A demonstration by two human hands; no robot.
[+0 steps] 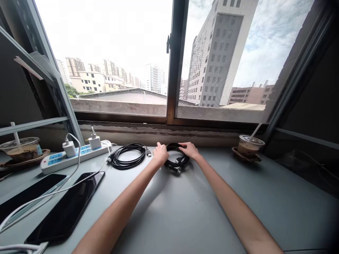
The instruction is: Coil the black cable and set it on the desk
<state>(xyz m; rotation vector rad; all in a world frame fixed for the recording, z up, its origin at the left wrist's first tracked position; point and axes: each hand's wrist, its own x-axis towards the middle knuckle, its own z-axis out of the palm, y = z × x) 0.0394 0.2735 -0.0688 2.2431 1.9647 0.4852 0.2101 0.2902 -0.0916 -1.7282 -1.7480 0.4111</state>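
Note:
A coiled black cable with metal-tipped plugs at its near side is between my two hands at the back of the table. My left hand is closed on the left side of this coil. On its right side, my right hand grips the loops with thumb and fingers. A second coiled black cable lies flat to the left of my left hand, apart from it, with its plug pointing right. Whether the held coil is fully off the table I cannot tell.
On the left are a white power strip with chargers, white cords, a black phone and another dark device. Cups with straws stand at the far left and back right. A window frame rises behind the table.

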